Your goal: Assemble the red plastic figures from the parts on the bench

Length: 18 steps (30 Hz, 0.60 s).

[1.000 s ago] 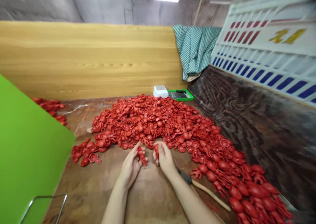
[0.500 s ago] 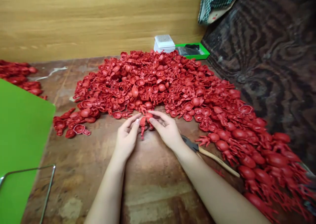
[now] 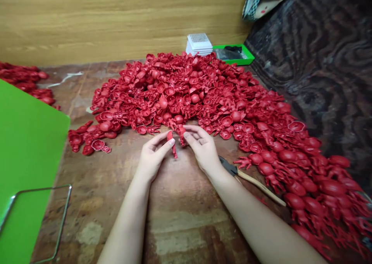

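Observation:
A big heap of red plastic parts covers the brown table from the back to the right front. At the heap's near edge my left hand pinches a small red part between thumb and fingers. My right hand is closed on another red part right beside it. The two parts are close together, nearly touching.
A tool with a wooden handle lies on the table just right of my right wrist. A green board with a metal wire frame is at the left. A white box and green tray stand at the wooden back wall.
The view has tilted down towards the table. My hands first held their parts apart, brought them together at the heap's edge, and now hold them slightly separated again.

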### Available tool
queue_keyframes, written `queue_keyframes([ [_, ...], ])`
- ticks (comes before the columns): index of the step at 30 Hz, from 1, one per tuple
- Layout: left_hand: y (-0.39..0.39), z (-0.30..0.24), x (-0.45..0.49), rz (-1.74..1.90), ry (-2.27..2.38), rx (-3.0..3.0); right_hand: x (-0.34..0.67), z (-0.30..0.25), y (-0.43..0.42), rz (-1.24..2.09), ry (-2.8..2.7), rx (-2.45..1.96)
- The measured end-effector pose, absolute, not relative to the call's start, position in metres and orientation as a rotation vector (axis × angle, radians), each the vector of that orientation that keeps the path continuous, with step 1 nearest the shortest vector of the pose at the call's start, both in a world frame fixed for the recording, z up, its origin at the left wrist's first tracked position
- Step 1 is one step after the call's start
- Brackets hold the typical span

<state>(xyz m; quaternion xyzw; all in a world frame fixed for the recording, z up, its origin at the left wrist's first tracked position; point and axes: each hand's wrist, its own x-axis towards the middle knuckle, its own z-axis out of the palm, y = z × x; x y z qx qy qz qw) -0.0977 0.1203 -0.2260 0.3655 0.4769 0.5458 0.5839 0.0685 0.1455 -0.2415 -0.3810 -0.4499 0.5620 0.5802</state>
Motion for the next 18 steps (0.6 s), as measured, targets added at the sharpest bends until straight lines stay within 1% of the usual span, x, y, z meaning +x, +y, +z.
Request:
queue_keyframes([
  [9, 0.1212, -0.2242, -0.0952, 1.302, 1.048, 0.913, 0.0642, -0.2381, 0.1416, 1.318, -1.063, -0.890],
  [18, 0.1209, -0.2247, -0.0907, 1.314, 1.101, 0.940, 0.0647, -0.2397, 0.1438, 1.319, -1.070, -0.874],
])
